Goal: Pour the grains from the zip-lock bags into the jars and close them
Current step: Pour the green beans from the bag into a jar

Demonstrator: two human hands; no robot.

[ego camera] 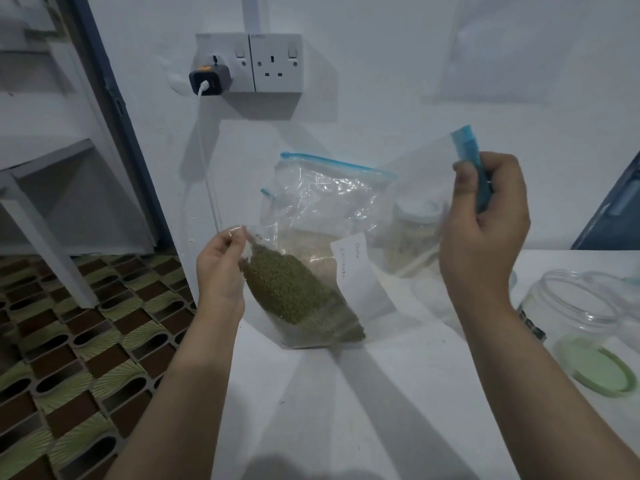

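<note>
Both hands hold one zip-lock bag point(346, 258) stretched slantwise across mid-frame: our right hand point(485, 216) grips its blue zip end upper right, our left hand point(221, 268) pinches the lower-left corner. Green grains point(298, 299) sag low along that slant, just above the surface point(346, 410). We judge the open jar point(575, 313) at right, nearer our right hand, the target; its green lid point(599, 372) lies beside it.

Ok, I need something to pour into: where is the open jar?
In the head view, the open jar stands at the table's far right edge, just right of the right forearm, with a green lid in front.
</note>
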